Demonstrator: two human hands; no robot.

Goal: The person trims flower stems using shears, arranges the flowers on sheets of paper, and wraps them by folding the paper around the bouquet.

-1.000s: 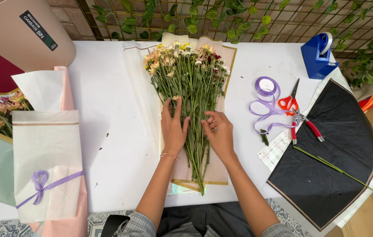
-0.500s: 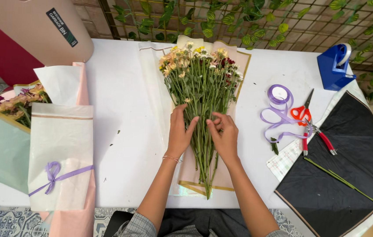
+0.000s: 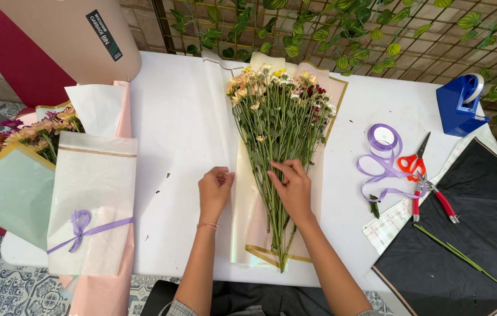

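Two hands are working mid-tabletop: the left hand (image 3: 214, 190) is pinching the wrapping paper (image 3: 242, 199) edge in a closed grip, the right hand (image 3: 291, 186) is lying flat on the flower bunch (image 3: 277, 126). Pulling unevenly risks creasing the sheet or shifting loose stems.

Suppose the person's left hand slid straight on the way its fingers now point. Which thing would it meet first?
The left hand points up and rightward at the clear cellophane wrapping sheet, whose edge it seems already to pinch; beyond it lie the green flower stems.
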